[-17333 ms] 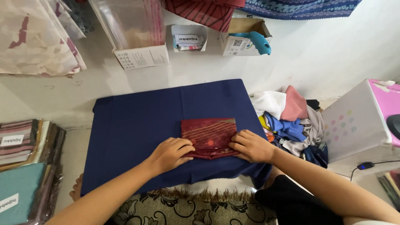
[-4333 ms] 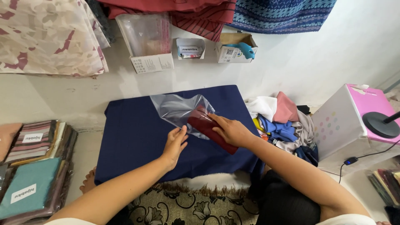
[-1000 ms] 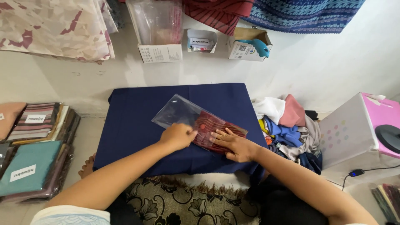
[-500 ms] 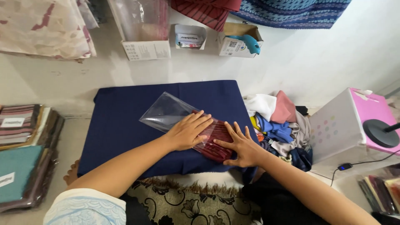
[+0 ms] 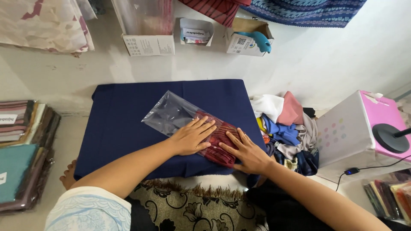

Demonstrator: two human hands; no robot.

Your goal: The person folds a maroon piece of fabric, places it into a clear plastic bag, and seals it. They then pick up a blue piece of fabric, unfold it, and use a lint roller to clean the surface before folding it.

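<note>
Far to the left of the left hand, stacks of folded fabric (image 5: 19,145) lie on the floor, some in plastic. The left hand (image 5: 191,137) lies flat and open, palm down, fingers spread, on a clear bag (image 5: 171,115) and on the dark red folded cloth (image 5: 218,139) that sits in the bag's near end. It grips nothing; it only presses. The bag's empty end stretches away from this hand, up and to the left. Bag and cloth rest on a navy cloth (image 5: 124,119) that covers a low table under both hands.

The right hand (image 5: 247,152) is also open and flat, fingers spread, just beside the left one. Its fingertips rest on the red cloth's near right corner; whether the palm touches the bag or the navy cloth is hard to tell.

Right of the right hand lies a heap of loose clothes (image 5: 282,128), white, pink and blue. Further right stands a white box with a pink lid (image 5: 364,128). Beyond both hands, against the wall, are small cardboard boxes (image 5: 244,38).
</note>
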